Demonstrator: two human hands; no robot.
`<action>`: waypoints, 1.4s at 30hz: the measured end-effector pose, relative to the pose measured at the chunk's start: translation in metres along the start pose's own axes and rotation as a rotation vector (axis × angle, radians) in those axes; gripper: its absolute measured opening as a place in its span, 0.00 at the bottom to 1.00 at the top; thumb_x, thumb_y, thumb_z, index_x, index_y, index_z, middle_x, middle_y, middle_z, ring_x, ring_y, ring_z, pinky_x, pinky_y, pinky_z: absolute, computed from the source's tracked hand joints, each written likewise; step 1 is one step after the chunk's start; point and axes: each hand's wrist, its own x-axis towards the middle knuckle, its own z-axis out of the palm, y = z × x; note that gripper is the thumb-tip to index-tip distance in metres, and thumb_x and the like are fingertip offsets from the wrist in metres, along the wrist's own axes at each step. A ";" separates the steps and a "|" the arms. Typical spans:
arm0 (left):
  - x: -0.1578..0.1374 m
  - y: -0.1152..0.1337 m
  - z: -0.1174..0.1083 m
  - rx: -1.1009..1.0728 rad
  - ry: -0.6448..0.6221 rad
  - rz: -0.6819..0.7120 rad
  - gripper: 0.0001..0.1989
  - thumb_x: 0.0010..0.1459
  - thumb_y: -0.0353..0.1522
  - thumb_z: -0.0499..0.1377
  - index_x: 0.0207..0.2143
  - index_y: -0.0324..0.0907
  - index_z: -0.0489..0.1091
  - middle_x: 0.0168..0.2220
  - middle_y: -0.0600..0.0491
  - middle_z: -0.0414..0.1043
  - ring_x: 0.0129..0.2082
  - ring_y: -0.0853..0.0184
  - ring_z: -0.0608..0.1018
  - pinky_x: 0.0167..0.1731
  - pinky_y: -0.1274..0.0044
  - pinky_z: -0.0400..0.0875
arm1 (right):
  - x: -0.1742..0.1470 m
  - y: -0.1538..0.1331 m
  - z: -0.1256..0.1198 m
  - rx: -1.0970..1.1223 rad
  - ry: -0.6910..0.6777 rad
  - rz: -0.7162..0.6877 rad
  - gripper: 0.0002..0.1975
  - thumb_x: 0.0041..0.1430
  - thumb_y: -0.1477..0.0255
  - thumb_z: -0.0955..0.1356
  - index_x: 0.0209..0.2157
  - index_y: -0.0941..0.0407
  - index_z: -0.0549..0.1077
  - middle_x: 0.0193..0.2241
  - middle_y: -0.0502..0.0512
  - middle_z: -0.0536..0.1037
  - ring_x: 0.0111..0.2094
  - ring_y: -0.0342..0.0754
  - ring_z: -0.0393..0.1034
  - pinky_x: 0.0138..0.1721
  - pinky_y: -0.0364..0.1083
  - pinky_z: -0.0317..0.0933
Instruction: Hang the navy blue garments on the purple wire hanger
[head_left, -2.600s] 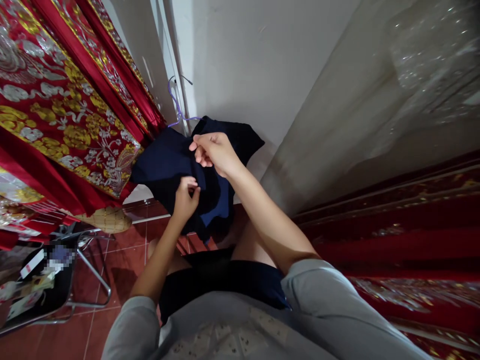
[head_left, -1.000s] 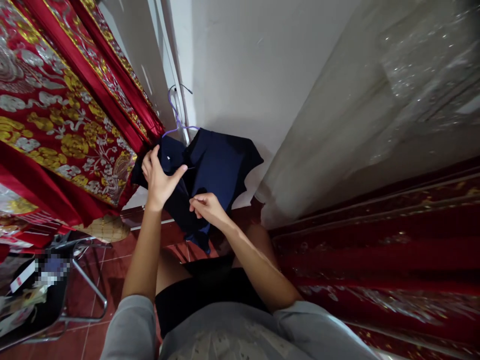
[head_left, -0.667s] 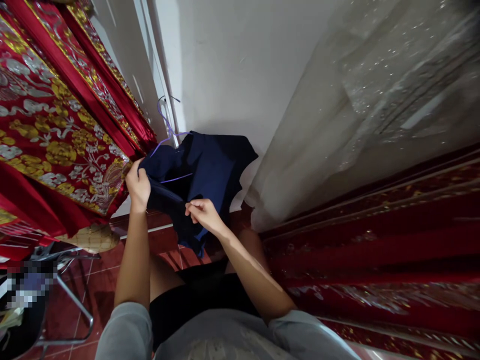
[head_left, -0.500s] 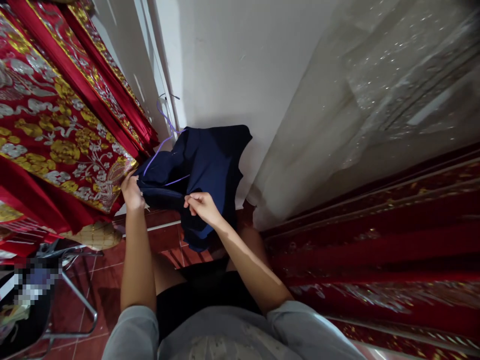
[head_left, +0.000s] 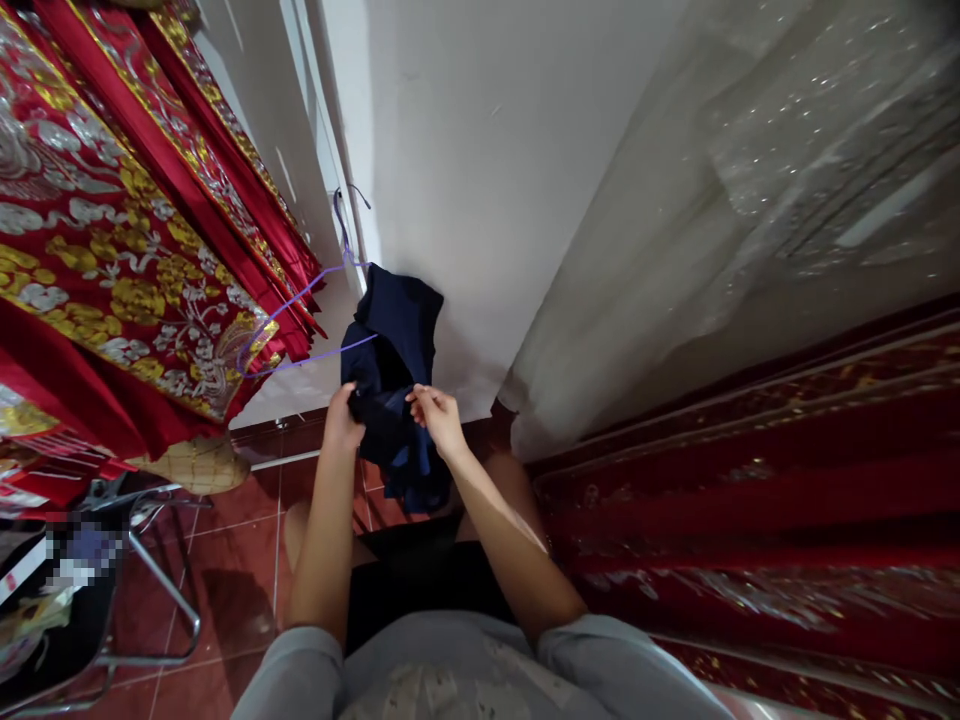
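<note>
head view: white wall point(head_left: 480, 170) fills the top middle. translucent sheeting point(head_left: 645, 270) takes the upper right, cut off by the frame edge; what it covers is hard to make out. red embroidered cloth point(head_left: 127, 220) with gold and silver flowers hangs at left, cut off too. dark red cloth point(head_left: 750, 440) at right, blurred. red tiled floor point(head_left: 232, 590) below. black chair point(head_left: 86, 640) at lower left, partly out of frame, a pixelated patch hiding some of its load. navy garment point(head_left: 401, 310) is in the middle, bunched in front of the wall, folds too dark to read. purple hanger point(head_left: 309, 358): one side bare, sticking out left, other end hidden in the garment. left hand point(head_left: 345, 415) has its fingers curled around the garment's near left edge, tips partly buried in cloth. right hand point(head_left: 437, 415) pinches the near right part, thumb and fingers together. smallest: white card point(head_left: 22, 570) on the chair, red mark, writing too small to read.
</note>
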 end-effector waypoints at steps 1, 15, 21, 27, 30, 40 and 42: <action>-0.002 0.002 0.008 0.033 -0.029 0.061 0.08 0.45 0.31 0.64 0.32 0.41 0.74 0.27 0.55 0.77 0.30 0.67 0.80 0.37 0.76 0.74 | 0.005 0.002 -0.005 -0.004 0.043 -0.002 0.24 0.50 0.48 0.70 0.28 0.57 0.75 0.19 0.48 0.69 0.18 0.39 0.60 0.19 0.41 0.52; -0.018 -0.002 0.050 0.498 -0.151 0.608 0.12 0.53 0.38 0.69 0.37 0.42 0.76 0.50 0.46 0.75 0.59 0.55 0.73 0.63 0.67 0.64 | -0.014 -0.021 -0.005 -0.367 -0.409 -0.322 0.28 0.47 0.68 0.74 0.51 0.57 0.71 0.52 0.63 0.76 0.54 0.57 0.71 0.59 0.54 0.63; -0.031 0.021 0.019 0.586 -0.497 0.457 0.19 0.64 0.49 0.59 0.46 0.46 0.77 0.52 0.46 0.76 0.61 0.55 0.73 0.66 0.67 0.62 | -0.009 -0.067 0.003 -0.230 -0.669 -0.221 0.14 0.51 0.67 0.74 0.39 0.58 0.76 0.36 0.54 0.80 0.39 0.51 0.75 0.45 0.49 0.70; -0.051 0.028 -0.043 0.685 -0.585 0.156 0.17 0.58 0.44 0.67 0.46 0.48 0.79 0.45 0.49 0.80 0.56 0.54 0.77 0.59 0.67 0.69 | 0.012 -0.147 -0.012 -0.524 -1.127 -0.238 0.06 0.50 0.71 0.74 0.31 0.58 0.79 0.28 0.51 0.79 0.30 0.46 0.71 0.34 0.44 0.65; -0.056 0.030 -0.062 0.873 -0.675 0.027 0.09 0.53 0.39 0.71 0.33 0.45 0.81 0.34 0.50 0.81 0.40 0.55 0.81 0.47 0.70 0.74 | 0.033 -0.165 -0.006 -0.636 -0.895 -0.427 0.05 0.47 0.81 0.71 0.28 0.58 0.77 0.26 0.50 0.77 0.30 0.45 0.70 0.35 0.44 0.64; -0.052 0.098 -0.085 1.166 -0.334 0.453 0.13 0.55 0.39 0.68 0.22 0.45 0.74 0.20 0.53 0.72 0.23 0.65 0.69 0.29 0.77 0.60 | 0.130 -0.074 0.026 -0.656 -0.355 -0.439 0.16 0.53 0.80 0.64 0.42 0.59 0.78 0.45 0.60 0.81 0.49 0.53 0.73 0.58 0.53 0.63; -0.050 0.102 -0.089 1.188 -0.303 0.468 0.15 0.55 0.41 0.68 0.21 0.44 0.72 0.19 0.54 0.70 0.22 0.65 0.67 0.28 0.76 0.57 | 0.128 -0.068 0.023 -0.707 -0.345 -0.432 0.11 0.53 0.79 0.63 0.32 0.57 0.76 0.34 0.57 0.81 0.40 0.51 0.73 0.51 0.50 0.65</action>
